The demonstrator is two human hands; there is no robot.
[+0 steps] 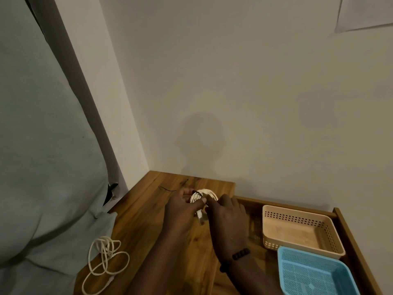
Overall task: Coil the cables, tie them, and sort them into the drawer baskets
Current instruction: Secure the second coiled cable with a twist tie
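A coiled white cable [202,195] is held above the wooden tabletop [148,220]. My left hand [182,207] grips the coil from the left. A thin black tie [196,192] wraps round the coil at its top left. My right hand [226,211] pinches at the coil's right side, its fingertips meeting my left thumb. One plug end of the cable [200,217] hangs down between my hands. A second white cable [106,260] lies loose and uncoiled at the table's front left corner.
An open drawer [348,231] on the right holds a beige basket [302,228] and a blue basket [314,273] in front of it. Another thin black tie [168,189] lies on the tabletop near the wall. Grey fabric [42,167] fills the left side.
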